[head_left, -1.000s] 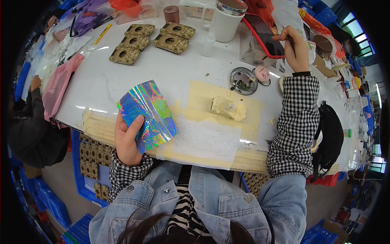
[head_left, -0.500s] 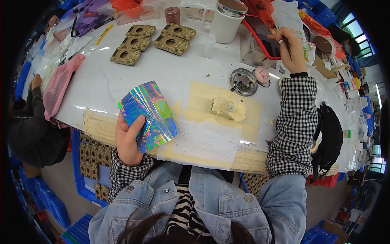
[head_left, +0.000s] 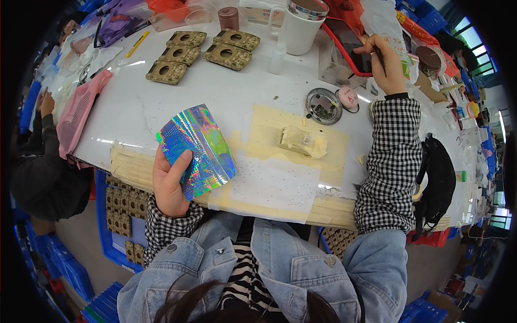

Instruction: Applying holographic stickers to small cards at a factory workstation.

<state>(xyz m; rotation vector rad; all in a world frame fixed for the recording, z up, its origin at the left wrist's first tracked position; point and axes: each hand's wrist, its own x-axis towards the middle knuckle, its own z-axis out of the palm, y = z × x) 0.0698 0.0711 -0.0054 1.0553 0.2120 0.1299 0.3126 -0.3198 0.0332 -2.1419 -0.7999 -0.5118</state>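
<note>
My left hand (head_left: 171, 183) grips a shiny rainbow holographic zip pouch (head_left: 198, 153), thumb on its front, above the table's near edge. At the far right my right hand (head_left: 389, 67) is curled around a thin dark tool (head_left: 380, 53), its kind unclear. Its fingertips are at the edge of a phone (head_left: 350, 46) with a red border; whether they touch the screen I cannot tell. Between my hands, a block wrapped in cream tape (head_left: 301, 142) lies on a taped patch. Beyond it stands a round clear dish (head_left: 323, 106) with small dark bits, beside a pink round item (head_left: 347, 98).
Several camouflage-patterned plastic parts (head_left: 175, 54) lie at the far left, near a white mug (head_left: 301, 27). A white sheet (head_left: 274, 188) covers the near edge. A pink mesh bag (head_left: 83, 116) and another person's arm (head_left: 47, 107) are at left; a black bag (head_left: 435, 183) is at right.
My right fingers have shifted slightly at the phone, and the thin tool has tilted. The left hand and pouch have barely moved. The other person's hand at left has risen a little.
</note>
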